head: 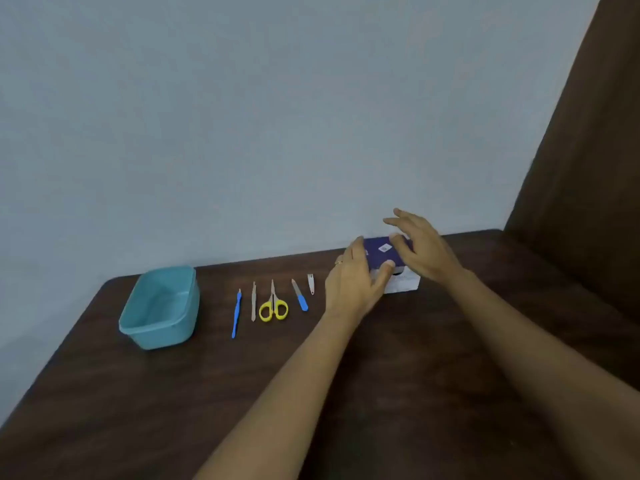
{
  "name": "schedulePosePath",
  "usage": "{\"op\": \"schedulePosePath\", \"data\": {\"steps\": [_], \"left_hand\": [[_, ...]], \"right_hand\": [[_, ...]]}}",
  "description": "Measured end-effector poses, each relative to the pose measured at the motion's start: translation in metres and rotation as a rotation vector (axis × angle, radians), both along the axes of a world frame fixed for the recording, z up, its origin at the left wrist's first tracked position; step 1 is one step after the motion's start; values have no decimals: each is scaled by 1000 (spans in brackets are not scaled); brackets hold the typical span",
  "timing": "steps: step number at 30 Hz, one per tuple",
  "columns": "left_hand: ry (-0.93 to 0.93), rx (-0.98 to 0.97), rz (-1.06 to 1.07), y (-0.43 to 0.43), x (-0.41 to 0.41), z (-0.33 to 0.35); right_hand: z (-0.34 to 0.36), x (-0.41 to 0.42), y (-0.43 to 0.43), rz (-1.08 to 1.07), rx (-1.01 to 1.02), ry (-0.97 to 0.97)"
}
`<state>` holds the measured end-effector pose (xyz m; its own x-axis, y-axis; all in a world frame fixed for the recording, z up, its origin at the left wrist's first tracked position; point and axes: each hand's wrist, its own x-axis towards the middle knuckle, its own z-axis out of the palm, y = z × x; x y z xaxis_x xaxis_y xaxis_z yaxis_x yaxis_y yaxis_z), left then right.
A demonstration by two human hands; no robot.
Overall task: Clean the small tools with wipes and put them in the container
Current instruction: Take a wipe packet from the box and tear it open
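One dark table, pale wall

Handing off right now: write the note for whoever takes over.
Left hand grips the wipes box at its left end; right hand open above it, holding nothing.
Blue pick, thin stick, scissors, file and clipper lie in a row on the table; container left of them, empty.
Done: no wipe out, no tool stowed.
Left: pull a wipe, clean each tool, put it in the container.
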<state>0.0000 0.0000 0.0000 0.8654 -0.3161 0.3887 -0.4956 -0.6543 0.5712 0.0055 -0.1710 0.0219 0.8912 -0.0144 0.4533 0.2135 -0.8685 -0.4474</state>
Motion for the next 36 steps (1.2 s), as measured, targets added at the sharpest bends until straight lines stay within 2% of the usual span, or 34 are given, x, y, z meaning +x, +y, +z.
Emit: {"op": "schedulePosePath", "data": {"steps": [3, 9, 12, 17, 22, 26, 30, 33, 36], "left_hand": [[16, -76, -1, -4, -4, -13], [228, -185, -64, -6, -26, -23], [271, -216, -57, -7, -40, -23], [216, -249, 30, -12, -65, -18], [179, -176, 158, -12, -79, -19], [160, -192, 222, -14, -83, -23], [145, -239, 227, -12, -85, -30], [116, -218, 223, -13, -84, -33], [101, -191, 229, -14, -83, -35]], "right_hand": [[-8, -7, -1, -25, -41, -53], [-27, -31, 1, 43, -49, 60], [-31, -44, 3, 61, -79, 109], [-25, -57, -2, 48, -142, 52], [-13, -70, -7, 53, -167, 83], [-3, -76, -11, 108, -186, 130], [17, -75, -13, 155, -121, 149], [31, -68, -15, 128, -48, 73], [36, -56, -12, 4, 28, -161]]}}
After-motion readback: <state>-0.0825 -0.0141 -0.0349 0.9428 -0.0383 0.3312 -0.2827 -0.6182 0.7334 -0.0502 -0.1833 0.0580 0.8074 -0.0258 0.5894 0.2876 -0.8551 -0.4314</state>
